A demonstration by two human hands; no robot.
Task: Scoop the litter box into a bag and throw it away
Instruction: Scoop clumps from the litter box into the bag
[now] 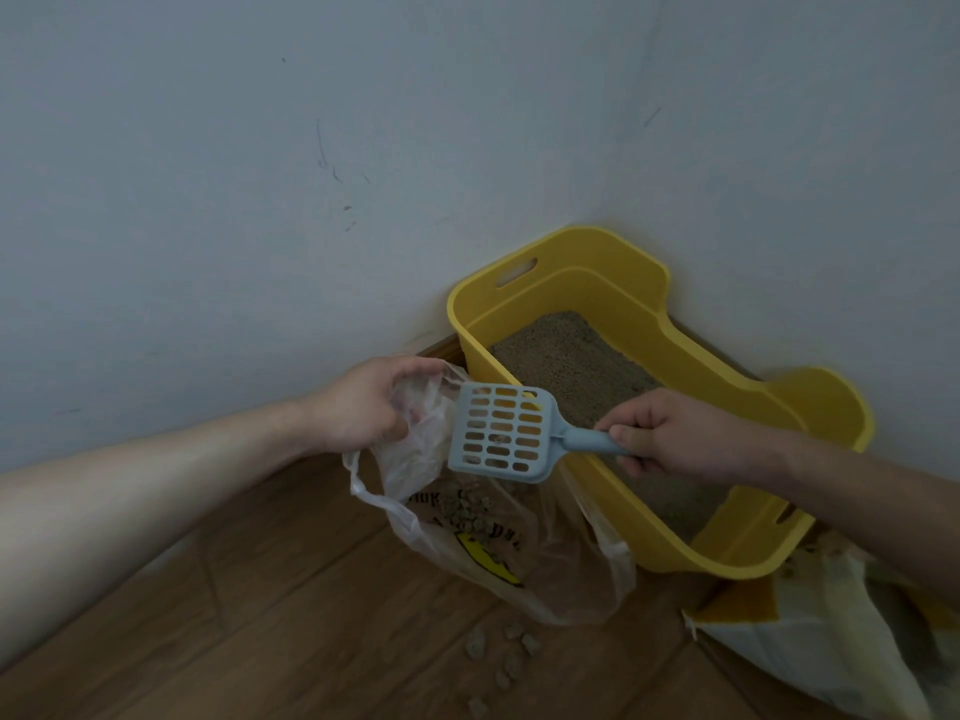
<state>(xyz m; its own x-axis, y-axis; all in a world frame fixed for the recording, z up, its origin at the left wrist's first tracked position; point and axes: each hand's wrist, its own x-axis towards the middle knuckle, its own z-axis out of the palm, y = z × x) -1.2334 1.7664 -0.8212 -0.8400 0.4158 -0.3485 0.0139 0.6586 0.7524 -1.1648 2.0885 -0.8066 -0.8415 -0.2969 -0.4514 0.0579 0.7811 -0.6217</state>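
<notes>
Hands: left (363,402) gripping bag (540,569), right (670,433) gripping scoop (498,433)

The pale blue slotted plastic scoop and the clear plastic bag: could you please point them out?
Pale blue slotted plastic scoop (489,433): head view, on its slotted blade.
Clear plastic bag (566,579): head view, on its lower side.

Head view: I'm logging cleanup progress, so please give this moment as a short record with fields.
left hand: grips the open rim of the clear plastic bag with yellow print
right hand: grips the handle of the pale blue slotted plastic scoop
scoop position: head above the bag's mouth, nearly empty
bag contents: litter clumps
yellow plastic litter box: in the wall corner, holds grey-brown litter
wooden floor: several spilled clumps lie in front of the bag
</notes>
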